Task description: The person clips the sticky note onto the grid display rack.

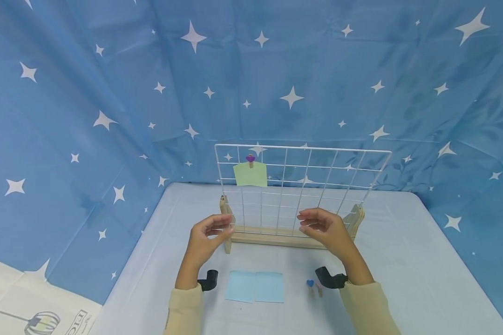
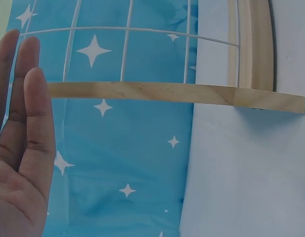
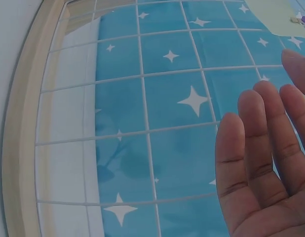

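A white wire grid (image 1: 285, 195) stands in a wooden base (image 1: 276, 236) on the table. On its upper left hangs a green paper note (image 1: 251, 175), held by a small clothespin with a purple heart (image 1: 250, 159). My left hand (image 1: 207, 235) hovers by the base's left foot, fingers loosely bent with nothing in them. In front of the grid's right part my right hand (image 1: 324, 230) is raised, its relaxed fingers (image 3: 261, 148) holding nothing. Two blue paper notes (image 1: 241, 286) lie side by side nearer the front. Right of them are a blue-heart clothespin (image 1: 310, 284) and another small clothespin (image 1: 319, 289).
The white table (image 1: 184, 204) backs onto a blue curtain (image 1: 251, 93) printed with white stars. Black wrist mounts (image 1: 209, 280) stick out inward from both wrists. A cream cloth with printed drawings (image 1: 37, 302) shows at the lower left.
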Demonstrator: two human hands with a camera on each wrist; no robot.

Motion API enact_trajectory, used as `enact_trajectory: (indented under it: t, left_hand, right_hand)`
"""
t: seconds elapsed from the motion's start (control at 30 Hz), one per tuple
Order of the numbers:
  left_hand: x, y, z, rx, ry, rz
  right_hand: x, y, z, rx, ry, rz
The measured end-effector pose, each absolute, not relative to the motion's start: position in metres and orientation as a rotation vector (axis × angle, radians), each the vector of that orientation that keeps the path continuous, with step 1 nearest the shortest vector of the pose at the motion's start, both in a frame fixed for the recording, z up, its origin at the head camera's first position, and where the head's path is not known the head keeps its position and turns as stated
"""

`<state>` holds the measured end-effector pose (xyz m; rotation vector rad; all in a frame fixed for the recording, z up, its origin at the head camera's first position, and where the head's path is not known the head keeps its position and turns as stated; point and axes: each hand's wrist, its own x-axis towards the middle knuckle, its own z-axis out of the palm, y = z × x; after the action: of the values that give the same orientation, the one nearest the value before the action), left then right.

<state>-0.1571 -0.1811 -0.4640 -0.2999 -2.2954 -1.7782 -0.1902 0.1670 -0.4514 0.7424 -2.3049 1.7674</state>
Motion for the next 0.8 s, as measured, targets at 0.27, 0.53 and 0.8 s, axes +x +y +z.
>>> enact_trajectory:
  t: [0.27,0.53,0.8]
  left_hand:
    - [-0.152,-0.181,-0.472,-0.281,-2.308,-1.776]
    - [-0.147,-0.183,-0.482,-0.247,-2.329,-1.809]
    - [-0.142,-0.184,-0.492,-0.202,-2.354,-1.845]
  right_hand:
    - [-0.184,0.171,-0.459,0.712,-2.332,1.776]
    - [-0.179,0.175,-0.466,0.680,-2.369,1.764]
    - [-0.174,0.178,-0.475,0.677,-2.374,1.742]
